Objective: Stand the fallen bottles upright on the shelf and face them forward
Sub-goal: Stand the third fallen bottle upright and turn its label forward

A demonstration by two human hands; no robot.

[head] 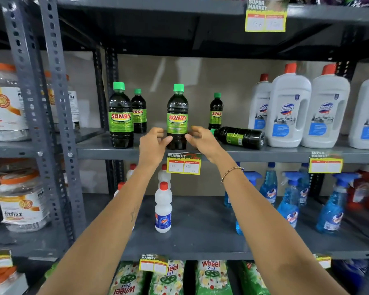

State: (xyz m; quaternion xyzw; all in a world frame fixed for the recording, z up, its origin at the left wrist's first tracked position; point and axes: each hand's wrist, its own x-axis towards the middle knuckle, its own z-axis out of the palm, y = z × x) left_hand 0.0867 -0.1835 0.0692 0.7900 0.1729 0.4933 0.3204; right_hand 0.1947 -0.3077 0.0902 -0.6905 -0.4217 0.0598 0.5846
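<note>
A dark Sunny bottle (177,116) with a green cap stands upright at the front middle of the grey shelf (124,152), its label facing me. My left hand (155,141) touches its lower left side with the fingertips. My right hand (200,138) touches its lower right side. Just right of my right hand, one more Sunny bottle (240,137) lies on its side, cap pointing left. Three other Sunny bottles stand upright: one at the front left (121,118), one behind it (139,112) and one at the back right (216,112).
White Domex jugs (289,111) fill the right end of the same shelf. Grey perforated uprights (58,103) bound it on the left, with jars beyond. The shelf below holds white bottles (163,207) and blue spray bottles (290,201). A price tag (183,165) hangs on the shelf edge.
</note>
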